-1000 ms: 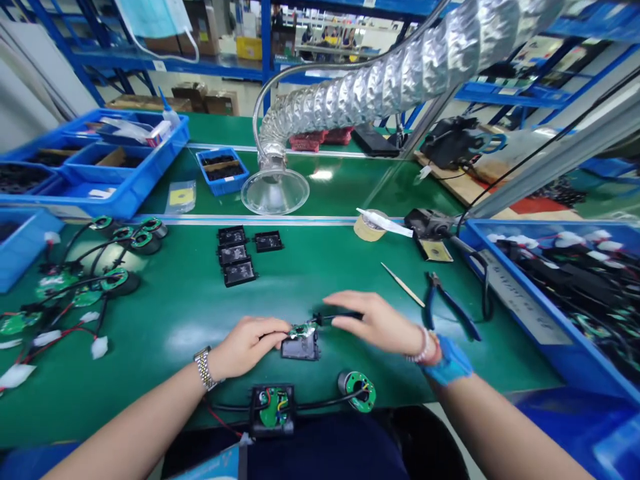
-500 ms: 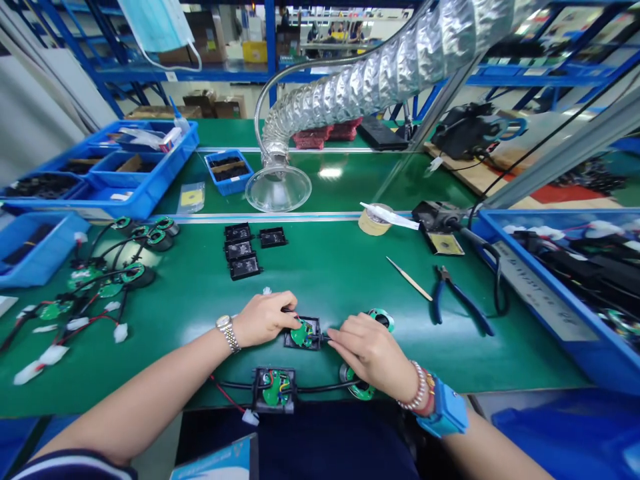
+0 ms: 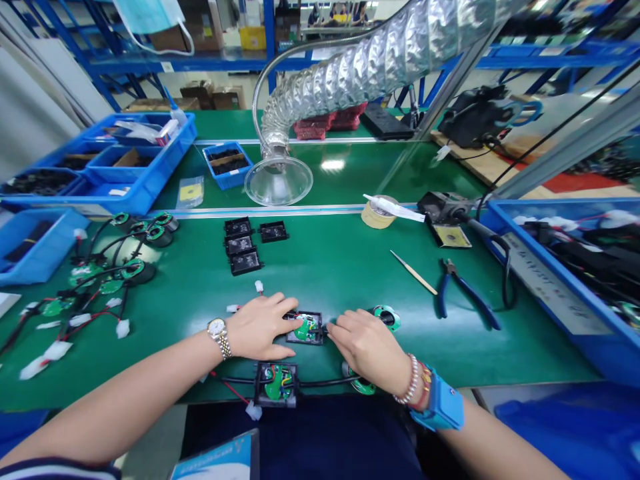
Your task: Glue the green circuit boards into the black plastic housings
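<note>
A small black housing (image 3: 306, 328) with a green circuit board inside lies on the green mat in front of me. My left hand (image 3: 260, 327) rests on its left side, fingers pressed against it. My right hand (image 3: 367, 347) pinches the black cable at the housing's right edge. That cable runs to a round green-topped coil (image 3: 387, 317) just right of my fingers. A second black housing (image 3: 275, 385) with a green board sits at the near edge, wired to another round coil (image 3: 361, 385) partly hidden under my right wrist.
Three black housings (image 3: 240, 245) lie further back. Wired green boards and coils (image 3: 100, 280) spread at the left. Blue-handled pliers (image 3: 465, 293), a wooden stick (image 3: 413, 272) and a tape roll (image 3: 377, 215) lie at the right. Blue bins (image 3: 550, 280) flank both sides; a fume hood (image 3: 277, 183) hangs behind.
One second ago the board was held above the housing and the cable was lifted. Now the board sits in the housing, both hands press on it, and the round coil lies on the mat.
</note>
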A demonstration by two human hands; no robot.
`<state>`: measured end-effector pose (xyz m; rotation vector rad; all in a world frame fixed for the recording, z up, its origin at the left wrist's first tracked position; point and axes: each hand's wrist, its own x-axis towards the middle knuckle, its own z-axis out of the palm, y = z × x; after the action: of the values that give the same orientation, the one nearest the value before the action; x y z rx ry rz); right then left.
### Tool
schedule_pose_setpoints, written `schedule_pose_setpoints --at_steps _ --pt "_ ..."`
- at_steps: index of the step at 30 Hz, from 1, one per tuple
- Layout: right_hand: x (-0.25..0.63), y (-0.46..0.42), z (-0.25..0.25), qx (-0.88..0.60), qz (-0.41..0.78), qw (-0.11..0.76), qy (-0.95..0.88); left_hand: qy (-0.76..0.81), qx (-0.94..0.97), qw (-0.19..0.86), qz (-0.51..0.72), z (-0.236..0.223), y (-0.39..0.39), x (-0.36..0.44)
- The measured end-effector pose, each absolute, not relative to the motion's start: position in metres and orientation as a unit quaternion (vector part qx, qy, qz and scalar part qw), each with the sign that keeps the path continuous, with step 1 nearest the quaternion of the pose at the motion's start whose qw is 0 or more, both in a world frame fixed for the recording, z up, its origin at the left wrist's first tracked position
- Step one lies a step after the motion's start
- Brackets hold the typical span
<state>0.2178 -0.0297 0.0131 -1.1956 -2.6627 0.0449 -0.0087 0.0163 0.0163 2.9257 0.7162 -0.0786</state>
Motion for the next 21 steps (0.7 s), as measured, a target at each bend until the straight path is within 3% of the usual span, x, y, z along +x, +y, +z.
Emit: schedule_pose_setpoints --at_steps 6,14,21 --pt "0.212 -0.025 0.016 -0.419 0.046 0.041 -0.906 0.235 0.969 0.072 -0.024 0.006 0.019 -0.011" --pt "0.215 -0.015 0.011 -0.381 0.047 0.025 -0.923 0.254 0.965 0.061 -0.026 0.007 0.012 -0.010" --pt "0.211 0.001 0.011 -0.326 0.094 -0.076 -0.938 0.262 0.962 0.064 -0.036 0.005 0.011 -0.009"
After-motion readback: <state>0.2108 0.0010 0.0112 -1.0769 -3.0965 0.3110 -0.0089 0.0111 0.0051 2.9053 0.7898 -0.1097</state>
